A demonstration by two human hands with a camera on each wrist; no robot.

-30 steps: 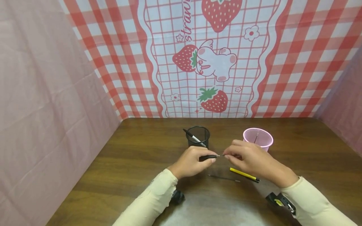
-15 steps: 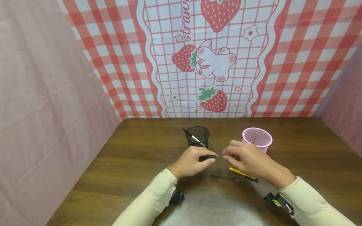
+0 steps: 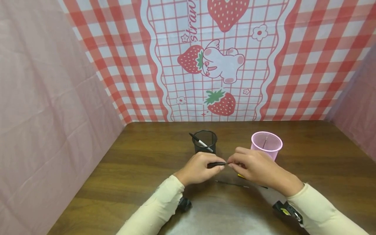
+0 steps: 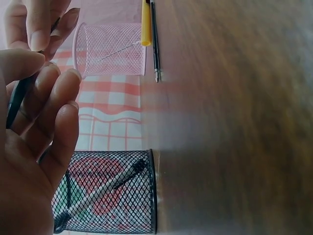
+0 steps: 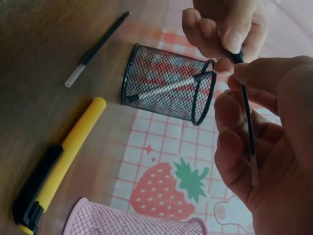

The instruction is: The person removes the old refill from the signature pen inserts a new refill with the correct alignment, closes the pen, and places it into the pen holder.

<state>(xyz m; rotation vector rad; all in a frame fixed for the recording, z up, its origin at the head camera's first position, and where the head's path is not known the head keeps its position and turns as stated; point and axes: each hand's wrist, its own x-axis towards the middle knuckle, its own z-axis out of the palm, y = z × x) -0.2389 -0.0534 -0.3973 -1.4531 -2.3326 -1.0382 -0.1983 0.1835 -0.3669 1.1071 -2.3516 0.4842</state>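
Mid-frame, the left hand (image 3: pixel 198 168) has its fingers curled round a black pen barrel (image 3: pixel 215 164); the right hand (image 3: pixel 259 165) pinches a slim refill (image 5: pixel 249 120), and the gap's narrower than a second ago! Brown wooden counter (image 3: pixel 132 169) below, strawberry-print gingham cloth (image 3: pixel 199 86) across the upper frame.

Legible txt (image 3: pixel 192 23): "straw", red, sideways on checked backdrop cloth (image 3: pixel 218 62), cut off @ top edge

Head view, from above, looks forward and down to the far edge of the worktop (image 3: pixel 132 160). Wrist views, closer, tipped sideways, face it too, the blurred left seemingly low. All share left hand (image 3: pixel 199 168), right hand (image 3: pixel 259 168), black mesh pen cup (image 5: pixel 161 66).
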